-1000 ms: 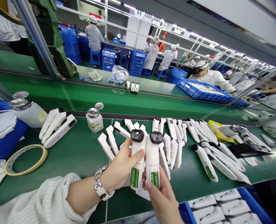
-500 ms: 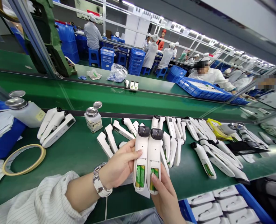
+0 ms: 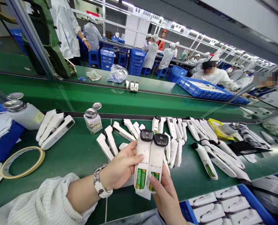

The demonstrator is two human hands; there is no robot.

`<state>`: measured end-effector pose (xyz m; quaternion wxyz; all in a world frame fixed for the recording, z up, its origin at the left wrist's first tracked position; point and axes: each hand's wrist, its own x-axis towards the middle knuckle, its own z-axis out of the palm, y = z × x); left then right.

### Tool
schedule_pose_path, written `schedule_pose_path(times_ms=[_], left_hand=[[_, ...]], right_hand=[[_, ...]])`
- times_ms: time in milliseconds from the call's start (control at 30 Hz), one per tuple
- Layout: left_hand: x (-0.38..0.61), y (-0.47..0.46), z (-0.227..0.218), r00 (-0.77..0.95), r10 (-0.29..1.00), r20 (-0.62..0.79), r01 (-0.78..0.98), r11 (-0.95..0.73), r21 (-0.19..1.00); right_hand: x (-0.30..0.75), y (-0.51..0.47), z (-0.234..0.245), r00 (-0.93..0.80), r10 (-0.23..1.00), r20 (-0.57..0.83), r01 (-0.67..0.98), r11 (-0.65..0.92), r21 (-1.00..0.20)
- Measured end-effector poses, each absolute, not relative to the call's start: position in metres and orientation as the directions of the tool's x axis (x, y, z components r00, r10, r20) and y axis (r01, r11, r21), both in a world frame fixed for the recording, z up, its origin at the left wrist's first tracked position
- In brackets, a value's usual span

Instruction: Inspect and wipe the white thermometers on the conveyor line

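Note:
Two white infrared thermometers with black sensor heads are held upright side by side above the green table. My left hand [image 3: 122, 167] is closed around the left thermometer [image 3: 143, 151], its thumb lying across the body. Lower down, my right hand [image 3: 164, 193] grips the right thermometer [image 3: 157, 157], its thumb over the open battery bay. Both bays are uncovered and show green batteries [image 3: 141, 178]. Behind my hands lie several more white thermometers [image 3: 174, 150], some with batteries visible. A white slip of paper [image 3: 143, 195] shows just beneath the held pair.
A tape roll [image 3: 41, 156] and pump bottles [image 3: 92, 120] stand on the left. At lower right is a blue crate [image 3: 254, 200] of white thermometer parts. More thermometers [image 3: 204, 161] lie to the right. Across the green conveyor [image 3: 129, 101], co-workers sit behind a blue tray [image 3: 200, 89].
The right thermometer has tilted slightly to the right and sits a little lower at its head. A person in a white coat has come into view at the upper left.

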<state>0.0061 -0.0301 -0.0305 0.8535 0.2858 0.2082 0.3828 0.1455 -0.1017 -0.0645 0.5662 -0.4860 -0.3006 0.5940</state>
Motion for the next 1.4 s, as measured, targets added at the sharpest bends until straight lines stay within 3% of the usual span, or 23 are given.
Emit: schedule_pose_path(times_ms=[233, 533, 700, 933, 1200, 1400], left_hand=[[0.007, -0.029, -0.033, 0.44, 0.89, -0.118, -0.581, 0.383, 0.718], [0.005, -0.031, -0.038, 0.541, 0.837, -0.08, -0.632, 0.468, 0.617], [0.006, -0.033, -0.034, 0.527, 0.843, -0.109, -0.65, 0.482, 0.587], [0.006, -0.034, -0.034, 0.505, 0.851, -0.145, -0.521, 0.434, 0.735], [0.007, -0.034, -0.04, 0.533, 0.837, -0.122, -0.516, 0.436, 0.738], [0.004, -0.03, -0.031, 0.494, 0.852, -0.175, -0.488, 0.438, 0.755]], right_hand=[[0.156, -0.094, -0.067, 0.143, 0.974, -0.177, -0.374, -0.112, -0.921], [0.159, -0.099, -0.072, 0.132, 0.985, -0.107, -0.354, -0.054, -0.934], [0.162, -0.101, -0.074, 0.099, 0.984, -0.151, -0.479, -0.086, -0.874], [0.16, -0.104, -0.075, 0.085, 0.976, -0.2, -0.535, -0.125, -0.836], [0.159, -0.103, -0.073, 0.112, 0.985, -0.132, -0.453, -0.068, -0.889], [0.161, -0.1, -0.072, 0.106, 0.966, -0.234, -0.485, -0.155, -0.861]])
